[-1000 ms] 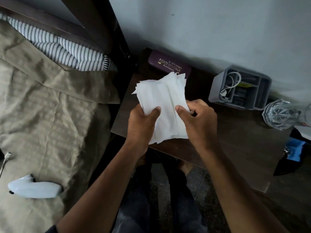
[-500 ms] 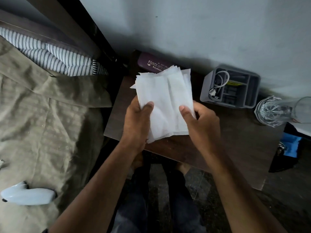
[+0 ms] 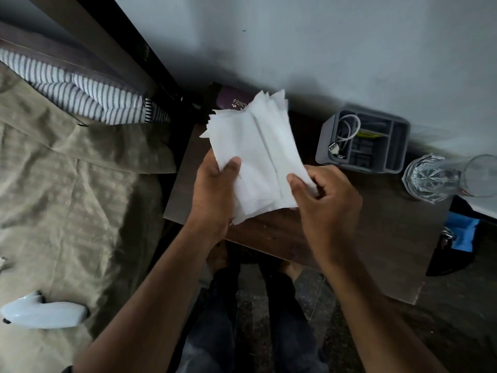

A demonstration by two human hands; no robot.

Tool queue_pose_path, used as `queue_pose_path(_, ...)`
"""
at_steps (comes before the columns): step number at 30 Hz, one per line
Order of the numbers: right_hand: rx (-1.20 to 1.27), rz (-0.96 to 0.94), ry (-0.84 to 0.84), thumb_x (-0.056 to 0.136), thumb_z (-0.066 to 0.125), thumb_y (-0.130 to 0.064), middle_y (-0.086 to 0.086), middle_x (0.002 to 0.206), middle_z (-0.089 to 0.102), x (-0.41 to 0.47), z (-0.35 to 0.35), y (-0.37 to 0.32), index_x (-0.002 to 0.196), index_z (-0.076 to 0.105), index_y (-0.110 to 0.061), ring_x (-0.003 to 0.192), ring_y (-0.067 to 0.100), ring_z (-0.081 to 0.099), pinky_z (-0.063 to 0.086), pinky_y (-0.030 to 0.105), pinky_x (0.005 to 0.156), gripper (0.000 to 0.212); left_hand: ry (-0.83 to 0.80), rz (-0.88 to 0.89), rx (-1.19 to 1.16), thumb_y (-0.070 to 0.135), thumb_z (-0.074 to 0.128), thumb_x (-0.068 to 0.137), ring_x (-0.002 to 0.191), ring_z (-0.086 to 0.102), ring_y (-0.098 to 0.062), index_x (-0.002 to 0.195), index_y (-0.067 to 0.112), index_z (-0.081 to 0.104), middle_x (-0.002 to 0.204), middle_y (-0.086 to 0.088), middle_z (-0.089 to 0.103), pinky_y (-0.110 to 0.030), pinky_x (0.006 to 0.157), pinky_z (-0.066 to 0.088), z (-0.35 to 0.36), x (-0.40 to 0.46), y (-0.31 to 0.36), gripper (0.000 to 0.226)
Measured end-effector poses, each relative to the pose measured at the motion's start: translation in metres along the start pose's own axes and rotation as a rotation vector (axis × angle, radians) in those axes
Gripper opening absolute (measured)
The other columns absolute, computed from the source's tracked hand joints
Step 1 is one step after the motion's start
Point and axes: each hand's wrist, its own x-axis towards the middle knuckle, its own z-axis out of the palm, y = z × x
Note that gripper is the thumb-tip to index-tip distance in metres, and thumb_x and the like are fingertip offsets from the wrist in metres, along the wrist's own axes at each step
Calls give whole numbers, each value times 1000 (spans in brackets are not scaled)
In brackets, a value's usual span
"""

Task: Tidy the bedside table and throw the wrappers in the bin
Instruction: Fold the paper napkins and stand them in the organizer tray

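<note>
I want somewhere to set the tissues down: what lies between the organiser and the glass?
Nothing: the head view shows bare table between organiser and glass.

Pale lettering reading "PRINC" was seen on the purple book [image 3: 231, 97] at the table's back; the rest was covered by the stack of white tissues [image 3: 255, 154]. Print on the yellow label [image 3: 369, 134] in the grey organiser [image 3: 398, 160] could not be read.
</note>
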Motion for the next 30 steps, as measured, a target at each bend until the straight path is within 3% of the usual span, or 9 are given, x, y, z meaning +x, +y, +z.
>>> queue_pose_path(2, -185, -259, 61, 89, 75, -8, 6, 96, 67, -10, 8, 0, 107, 76, -5, 78, 1, 57, 48, 6, 71, 18, 27, 8, 36, 16, 50, 102, 96, 73, -14, 121, 20, 62, 107, 2, 75, -34, 82, 60, 8, -3, 1, 23)
queue_pose_path(4, -228, -415, 71, 87, 72, 2, 16, 103, 67, -20, 17, 3, 113, 74, 0, 90, 20, 65, 58, 25, 72, 26, 32, 8, 45, 22, 48, 104, 95, 71, -16, 123, 16, 62, 106, -1, 74, -35, 80, 56, 17, -7, 3, 24)
queue_pose_path(6, -270, -467, 27, 89, 67, -1, 19, 110, 68, -28, 22, 5, 118, 72, 0, 95, 33, 66, 58, 39, 66, 30, 2, -15, -36, 39, 43, 105, 101, 72, -22, 123, 18, 63, 109, -5, 74, -40, 86, 58, 26, -12, 5, 34)
queue_pose_path(8, -353, -454, -46, 90, 68, -14, 15, 116, 68, -33, 22, 6, 122, 71, -4, 100, 31, 63, 55, 35, 63, 34, -45, -89, -88, 63, 37, 99, 106, 73, -27, 127, 23, 63, 115, -5, 75, -46, 95, 58, 31, -14, 7, 56)
queue_pose_path(14, -128, -190, -278, 88, 66, -40, -7, 122, 63, -28, -8, -8, 120, 72, -19, 106, 9, 62, 58, 29, 77, 39, -137, 26, 76, 32, 61, 92, 104, 72, -30, 126, 10, 61, 114, -16, 73, -55, 93, 57, 40, -11, 12, 41)
queue_pose_path(19, 54, 136, -138, 84, 79, -31, -11, 104, 68, 3, -54, -3, 120, 68, -26, 82, 7, 66, 56, 19, 67, 38, -325, -82, 36, 31, 55, 101, 107, 73, -31, 129, 13, 62, 117, -12, 75, -53, 91, 59, 47, -14, 23, 34)
queue_pose_path(23, 398, 489, -519, 81, 83, -18, 1, 98, 80, 29, -74, 16, 107, 76, -15, 73, 9, 71, 52, 29, 63, 27, -485, -95, 98, 35, 47, 102, 97, 75, -30, 124, 15, 65, 111, -12, 77, -44, 76, 62, 63, -20, 36, 35)
queue_pose_path(26, 548, 486, -575, 80, 82, -6, 8, 100, 80, 33, -83, 24, 108, 75, -12, 76, 19, 73, 53, 38, 62, 30, -629, -67, 205, 29, 48, 102, 84, 75, -22, 120, 11, 66, 100, -10, 78, -33, 67, 60, 82, -21, 44, 31)
queue_pose_path(30, 642, 473, -390, 78, 82, 2, 10, 104, 78, 34, -96, 34, 120, 69, -13, 85, 30, 76, 57, 44, 66, 47, -741, -43, 335, 31, 55, 100, 72, 72, -21, 108, 14, 70, 87, -5, 78, -29, 59, 55, 113, -20, 55, 24)
